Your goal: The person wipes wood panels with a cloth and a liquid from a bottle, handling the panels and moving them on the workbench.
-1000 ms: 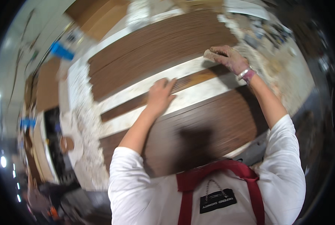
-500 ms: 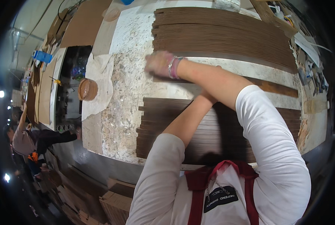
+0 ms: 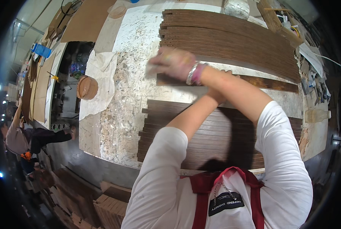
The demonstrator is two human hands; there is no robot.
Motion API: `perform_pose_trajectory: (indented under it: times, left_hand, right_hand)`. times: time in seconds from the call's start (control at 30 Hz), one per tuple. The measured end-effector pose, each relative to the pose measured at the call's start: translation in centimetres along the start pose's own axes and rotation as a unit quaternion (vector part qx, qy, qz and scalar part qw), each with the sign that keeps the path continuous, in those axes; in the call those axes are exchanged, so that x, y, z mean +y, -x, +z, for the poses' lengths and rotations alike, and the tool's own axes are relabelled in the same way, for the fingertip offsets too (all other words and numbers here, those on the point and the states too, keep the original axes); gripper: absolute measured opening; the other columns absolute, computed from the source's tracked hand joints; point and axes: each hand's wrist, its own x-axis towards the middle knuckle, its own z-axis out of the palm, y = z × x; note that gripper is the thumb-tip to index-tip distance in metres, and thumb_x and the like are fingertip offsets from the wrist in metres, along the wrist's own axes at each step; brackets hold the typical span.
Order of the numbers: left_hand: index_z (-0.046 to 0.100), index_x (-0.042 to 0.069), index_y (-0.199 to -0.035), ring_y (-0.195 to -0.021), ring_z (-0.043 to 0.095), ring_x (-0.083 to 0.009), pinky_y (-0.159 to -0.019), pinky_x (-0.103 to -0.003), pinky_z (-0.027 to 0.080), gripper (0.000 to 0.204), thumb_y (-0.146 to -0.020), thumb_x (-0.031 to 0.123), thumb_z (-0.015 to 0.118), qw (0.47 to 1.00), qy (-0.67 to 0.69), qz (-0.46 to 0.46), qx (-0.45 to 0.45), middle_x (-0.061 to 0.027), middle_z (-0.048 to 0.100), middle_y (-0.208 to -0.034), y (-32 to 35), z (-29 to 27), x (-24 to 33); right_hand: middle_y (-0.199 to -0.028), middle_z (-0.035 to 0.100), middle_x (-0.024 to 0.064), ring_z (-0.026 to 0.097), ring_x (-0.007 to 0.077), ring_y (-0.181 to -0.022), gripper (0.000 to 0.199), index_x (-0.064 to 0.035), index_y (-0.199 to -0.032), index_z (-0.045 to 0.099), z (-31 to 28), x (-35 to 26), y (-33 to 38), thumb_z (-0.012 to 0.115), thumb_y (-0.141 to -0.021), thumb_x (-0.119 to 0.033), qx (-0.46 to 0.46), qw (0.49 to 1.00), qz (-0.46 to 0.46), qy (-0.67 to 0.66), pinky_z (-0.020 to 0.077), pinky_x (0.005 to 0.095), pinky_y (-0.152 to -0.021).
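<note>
My right hand (image 3: 175,64), blurred by motion and stained pink and yellow, is over the left end of a single brown wood strip (image 3: 269,82). A silver bracelet and a pink band circle its wrist. Its fingers are too smeared to show whether anything is in them. My left arm crosses beneath my right forearm, which hides most of my left hand (image 3: 230,72); only bits of its fingers show beside the strip. Beyond the strip lies a wide row of brown wood strips (image 3: 231,38). Nearer me is a second row of darker strips (image 3: 205,133).
On the paint-spattered table (image 3: 128,87), a round brown tub (image 3: 87,87) sits on a white cloth (image 3: 103,66) at left. A clear bottle (image 3: 317,115) and scattered scraps lie along the right edge. Another person (image 3: 20,137) is at far left.
My right hand and forearm have shifted slightly right, still above the single strip. A little more of my left fingers shows past the forearm. The whole view has turned slightly.
</note>
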Motion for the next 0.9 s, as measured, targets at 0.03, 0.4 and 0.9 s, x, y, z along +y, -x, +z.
perform_pose_trajectory:
  times: [0.03,0.4,0.9]
  left_hand:
    - [0.055,0.015,-0.131,-0.103,0.052,-0.0338,-0.088,-0.049,0.042,0.049,-0.087,0.037,0.054,0.992,0.021,-0.025,-0.126,-0.0153,0.052,-0.123,-0.4,-1.4,0.6]
    - [0.06,0.015,-0.119,-0.099,0.057,-0.03,-0.09,-0.042,0.043,0.036,-0.093,0.039,0.054,0.972,0.099,-0.103,-0.186,-0.0175,0.06,-0.108,-0.7,-0.5,-0.1]
    - [0.054,0.011,-0.132,-0.12,0.044,-0.0345,-0.099,-0.047,0.035,0.053,-0.085,0.03,0.068,0.975,0.043,-0.068,-0.208,-0.0146,0.047,-0.129,-6.7,-0.5,6.1]
  right_hand:
    - [-0.098,0.062,0.0085,0.061,0.0283,-0.097,0.029,-0.0188,-0.103,0.07,1.0,0.0,0.0,0.062,-0.085,-0.041,-0.047,0.998,-0.029,0.006,0.0501,0.0381,-0.081]
    - [-0.105,0.061,0.0099,0.061,0.0313,-0.095,0.018,-0.015,-0.102,0.067,-1.0,2.5,3.1,0.06,-0.086,-0.018,0.001,0.994,-0.054,0.094,0.0507,0.039,-0.08]
    - [-0.12,0.063,0.0111,0.059,0.0206,-0.107,0.047,-0.0026,-0.122,0.061,-24.0,19.1,48.2,0.067,-0.086,-0.032,0.348,0.823,0.422,-0.155,0.0449,0.0301,-0.095]
